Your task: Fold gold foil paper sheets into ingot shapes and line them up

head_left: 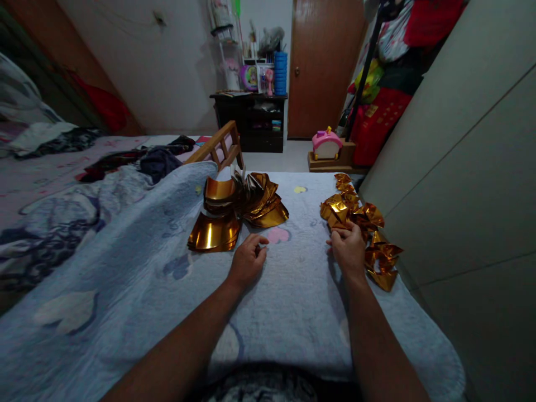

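My left hand (250,259) rests on the pale blue blanket (293,312) with its fingers loosely bent and apart, and nothing shows in it. Just beyond it lie gold foil sheets (214,231), fanned out in curved stacks. On the right, my right hand (348,248) has its thumb and fingers closed on a folded gold foil piece (341,223) at the near side of a pile. Several more folded gold foil pieces (382,259) lie along the right edge of the blanket. My fingers partly cover the piece I hold.
A wooden rail (215,145) stands behind the foil sheets. Clothes (159,162) are heaped on a bed at the left. A pale cabinet (473,167) borders the right side. Farther back are a dark shelf (251,120), a pink toy (327,144) and a brown door (326,67).
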Available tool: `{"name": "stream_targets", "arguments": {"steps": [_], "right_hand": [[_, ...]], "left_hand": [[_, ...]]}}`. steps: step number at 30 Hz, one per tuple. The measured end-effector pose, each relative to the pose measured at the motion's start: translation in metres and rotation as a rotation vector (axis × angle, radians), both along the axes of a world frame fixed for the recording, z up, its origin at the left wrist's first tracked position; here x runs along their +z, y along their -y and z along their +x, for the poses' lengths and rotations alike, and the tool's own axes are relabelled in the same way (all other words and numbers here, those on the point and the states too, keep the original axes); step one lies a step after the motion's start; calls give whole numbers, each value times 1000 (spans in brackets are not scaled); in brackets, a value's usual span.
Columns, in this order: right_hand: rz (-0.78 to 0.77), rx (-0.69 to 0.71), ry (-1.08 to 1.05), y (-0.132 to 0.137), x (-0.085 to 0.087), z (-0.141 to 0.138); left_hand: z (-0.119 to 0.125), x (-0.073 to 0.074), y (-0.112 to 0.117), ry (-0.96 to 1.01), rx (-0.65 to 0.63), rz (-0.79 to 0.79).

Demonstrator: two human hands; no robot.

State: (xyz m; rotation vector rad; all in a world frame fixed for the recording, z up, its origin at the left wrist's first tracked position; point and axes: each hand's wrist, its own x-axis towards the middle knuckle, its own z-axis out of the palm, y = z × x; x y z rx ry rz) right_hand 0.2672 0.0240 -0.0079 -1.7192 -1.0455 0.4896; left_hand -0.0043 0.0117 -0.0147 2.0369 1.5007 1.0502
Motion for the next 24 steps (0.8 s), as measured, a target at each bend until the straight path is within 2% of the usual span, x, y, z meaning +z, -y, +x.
{"name": "stream_targets", "arguments": {"steps": [4, 8, 10, 13, 19, 22, 24], "right_hand": [[20, -14, -25, 3, 5, -5], [144, -56, 161, 5, 7, -12], [188, 2, 226, 7, 6, -17], [227, 172, 272, 10, 4, -25], [267, 328, 327, 9, -3, -36], [261, 354, 333, 7, -4, -38], [250, 367, 332, 7, -5, -39]], "left_hand": [[0, 0, 0, 13, 5, 1], [0, -1, 2, 25, 0, -11], [0, 0, 3, 27, -3, -6], [-1, 2, 4, -4, 3, 47], [-14, 11, 3, -134, 336, 229], [-19, 9, 1, -203, 470, 195], [-21, 6, 0, -271, 513, 132]]}}
